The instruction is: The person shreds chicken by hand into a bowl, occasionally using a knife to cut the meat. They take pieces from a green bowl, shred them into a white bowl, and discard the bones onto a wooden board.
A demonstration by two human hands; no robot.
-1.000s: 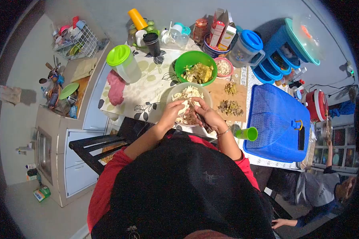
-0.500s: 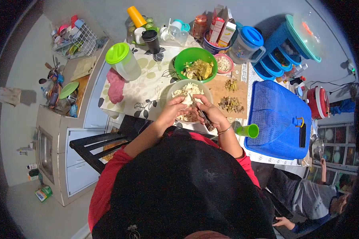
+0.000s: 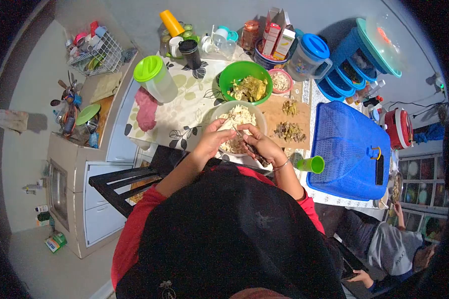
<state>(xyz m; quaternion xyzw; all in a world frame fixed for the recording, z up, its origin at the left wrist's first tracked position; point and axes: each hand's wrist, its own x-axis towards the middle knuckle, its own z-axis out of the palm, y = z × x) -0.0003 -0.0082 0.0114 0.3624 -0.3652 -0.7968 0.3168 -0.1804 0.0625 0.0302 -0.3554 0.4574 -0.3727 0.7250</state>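
My left hand (image 3: 215,137) is closed on a pale piece of food (image 3: 230,123) above a translucent bowl (image 3: 262,119) of whitish shreds. Beside it on the right, my right hand (image 3: 261,144) grips a knife (image 3: 254,151) with a dark handle, its blade close to the left fingers. Behind the bowl stands a green bowl (image 3: 224,79) with yellowish-brown pieces. To the right, a brown cutting board (image 3: 274,110) bears small heaps of chopped brownish bits (image 3: 290,131).
A blue mesh cover (image 3: 346,149) and a green cup (image 3: 314,164) stand on the right. A green-lidded pitcher (image 3: 159,84) and pink cloth (image 3: 145,109) are at left. Another person (image 3: 391,249) is at lower right; a black chair (image 3: 119,187) is at lower left.
Both hands have shifted slightly, and the knife blade now shows less between the fingers. The other person's raised hand at the right has moved a little downward and left.
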